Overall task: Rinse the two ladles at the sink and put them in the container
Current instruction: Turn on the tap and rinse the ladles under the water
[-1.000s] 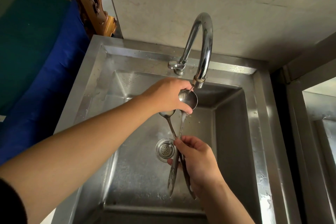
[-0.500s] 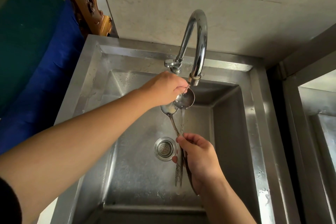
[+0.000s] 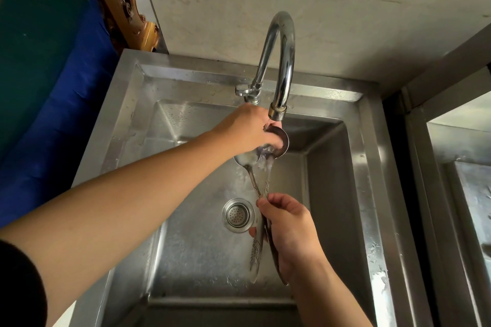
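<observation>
Two steel ladles are held together over the sink (image 3: pixel 372 194). My right hand (image 3: pixel 289 233) grips both handles, which cross near my fingers and point down toward me. The right ladle's bowl (image 3: pixel 283 141) sits directly under the faucet spout (image 3: pixel 277 111) with water running over it. The left ladle's bowl (image 3: pixel 245 159) lies just below and beside it. My left hand (image 3: pixel 249 130) is wrapped over the right ladle's bowl, fingers rubbing it in the stream. No container is in view.
A drain strainer (image 3: pixel 237 215) sits in the basin floor left of my right hand. The faucet's valve handle (image 3: pixel 241 90) is behind my left hand. A blue and green surface (image 3: pixel 39 61) lies left of the sink; a second steel unit (image 3: pixel 465 194) stands right.
My left hand has shifted up onto the right ladle's bowl, closer under the spout. Water now splashes over the bowls. My right hand keeps its grip on the handles.
</observation>
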`<state>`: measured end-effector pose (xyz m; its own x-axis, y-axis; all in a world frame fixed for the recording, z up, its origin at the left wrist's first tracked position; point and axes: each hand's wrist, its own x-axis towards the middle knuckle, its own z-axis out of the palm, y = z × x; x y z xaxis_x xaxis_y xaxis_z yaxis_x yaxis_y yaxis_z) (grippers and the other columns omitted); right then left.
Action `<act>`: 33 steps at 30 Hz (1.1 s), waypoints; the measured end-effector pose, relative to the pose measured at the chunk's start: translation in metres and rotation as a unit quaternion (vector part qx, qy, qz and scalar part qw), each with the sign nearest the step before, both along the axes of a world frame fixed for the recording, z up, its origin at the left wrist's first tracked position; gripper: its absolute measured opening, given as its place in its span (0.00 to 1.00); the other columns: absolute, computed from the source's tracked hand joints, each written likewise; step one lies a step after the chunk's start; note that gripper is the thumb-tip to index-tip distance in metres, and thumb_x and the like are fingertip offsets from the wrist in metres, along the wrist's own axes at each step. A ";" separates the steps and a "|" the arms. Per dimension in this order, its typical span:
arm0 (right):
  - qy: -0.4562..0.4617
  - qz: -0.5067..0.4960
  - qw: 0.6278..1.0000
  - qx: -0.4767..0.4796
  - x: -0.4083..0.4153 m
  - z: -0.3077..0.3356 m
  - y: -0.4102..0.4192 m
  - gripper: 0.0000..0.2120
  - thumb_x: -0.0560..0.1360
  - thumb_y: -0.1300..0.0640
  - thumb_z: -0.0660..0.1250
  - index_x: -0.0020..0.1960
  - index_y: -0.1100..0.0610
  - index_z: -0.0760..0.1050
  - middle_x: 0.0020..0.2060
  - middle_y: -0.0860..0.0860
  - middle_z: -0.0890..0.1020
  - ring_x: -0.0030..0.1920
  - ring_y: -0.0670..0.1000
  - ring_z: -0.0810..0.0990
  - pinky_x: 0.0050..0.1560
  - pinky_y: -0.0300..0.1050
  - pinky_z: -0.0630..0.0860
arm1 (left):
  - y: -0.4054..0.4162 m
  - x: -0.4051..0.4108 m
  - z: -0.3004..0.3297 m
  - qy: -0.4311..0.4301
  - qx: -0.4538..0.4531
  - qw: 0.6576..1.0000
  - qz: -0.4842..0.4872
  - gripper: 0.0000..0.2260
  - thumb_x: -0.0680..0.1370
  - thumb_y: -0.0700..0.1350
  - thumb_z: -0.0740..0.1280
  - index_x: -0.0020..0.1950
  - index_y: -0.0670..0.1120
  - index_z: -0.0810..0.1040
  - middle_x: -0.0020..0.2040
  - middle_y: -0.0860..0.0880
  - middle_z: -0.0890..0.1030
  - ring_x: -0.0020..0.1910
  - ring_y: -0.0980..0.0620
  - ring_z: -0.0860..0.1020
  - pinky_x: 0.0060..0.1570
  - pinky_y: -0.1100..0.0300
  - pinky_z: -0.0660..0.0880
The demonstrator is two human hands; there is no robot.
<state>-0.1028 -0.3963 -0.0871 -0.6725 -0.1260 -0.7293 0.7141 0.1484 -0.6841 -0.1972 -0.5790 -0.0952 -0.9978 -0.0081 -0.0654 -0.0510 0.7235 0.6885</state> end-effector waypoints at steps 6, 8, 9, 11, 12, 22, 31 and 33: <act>0.004 -0.007 1.000 -0.011 -0.002 0.003 0.004 0.05 0.75 0.63 0.72 0.40 0.59 0.82 0.26 0.49 0.82 0.23 0.47 0.79 0.29 0.43 0.80 | 0.006 -0.001 0.007 -0.004 0.005 1.000 0.000 0.09 0.80 0.48 0.69 0.52 0.46 0.87 0.46 0.51 0.86 0.40 0.54 0.80 0.43 0.73 0.72; 0.004 -0.011 1.000 -0.016 -0.004 0.004 0.005 0.06 0.75 0.64 0.72 0.39 0.58 0.82 0.27 0.49 0.82 0.24 0.47 0.78 0.29 0.43 0.80 | 0.004 -0.002 0.009 -0.035 -0.002 0.999 -0.004 0.10 0.81 0.48 0.66 0.55 0.46 0.85 0.49 0.47 0.86 0.46 0.49 0.82 0.51 0.57 0.78; 0.007 -0.014 1.000 -0.017 -0.005 0.005 0.005 0.06 0.75 0.64 0.72 0.39 0.58 0.81 0.28 0.50 0.82 0.24 0.47 0.77 0.29 0.43 0.80 | 0.002 -0.003 0.009 -0.050 -0.009 0.999 -0.005 0.10 0.82 0.47 0.64 0.57 0.47 0.84 0.49 0.45 0.85 0.46 0.47 0.82 0.52 0.53 0.79; 0.013 -0.013 1.000 -0.013 -0.006 0.005 0.004 0.05 0.75 0.64 0.72 0.40 0.58 0.81 0.30 0.52 0.82 0.24 0.47 0.77 0.30 0.46 0.81 | -0.001 -0.004 0.011 -0.064 -0.005 0.998 -0.008 0.11 0.82 0.43 0.63 0.59 0.50 0.83 0.45 0.43 0.84 0.43 0.46 0.81 0.50 0.52 0.79; 0.015 -0.011 1.000 -0.011 -0.006 0.006 0.003 0.06 0.75 0.63 0.72 0.40 0.58 0.82 0.31 0.53 0.82 0.26 0.48 0.77 0.32 0.48 0.82 | -0.001 -0.004 0.013 -0.062 0.006 0.998 -0.014 0.14 0.81 0.40 0.63 0.60 0.54 0.83 0.41 0.45 0.82 0.38 0.50 0.79 0.45 0.57 0.79; 0.016 -0.011 1.000 0.006 -0.004 0.006 -0.002 0.04 0.75 0.63 0.72 0.41 0.59 0.82 0.29 0.50 0.82 0.26 0.47 0.79 0.30 0.43 0.79 | -0.001 -0.005 0.018 -0.042 0.017 0.998 0.038 0.12 0.66 0.48 0.80 0.49 0.50 0.88 0.43 0.51 0.87 0.44 0.52 0.84 0.50 0.53 0.81; 0.016 -0.001 1.000 0.008 -0.007 0.003 0.001 0.02 0.74 0.62 0.72 0.43 0.60 0.83 0.28 0.51 0.82 0.24 0.47 0.77 0.30 0.45 0.79 | -0.006 0.000 0.012 -0.028 -0.047 0.998 -0.013 0.12 0.82 0.42 0.65 0.54 0.35 0.84 0.53 0.46 0.87 0.38 0.50 0.83 0.45 0.61 0.81; 0.008 -0.015 1.000 -0.006 -0.007 0.004 0.001 0.03 0.74 0.63 0.72 0.42 0.60 0.82 0.32 0.53 0.83 0.25 0.48 0.77 0.30 0.46 0.79 | -0.008 -0.002 0.012 -0.048 -0.061 0.997 -0.013 0.12 0.83 0.39 0.62 0.56 0.35 0.83 0.44 0.40 0.85 0.34 0.46 0.78 0.43 0.52 0.79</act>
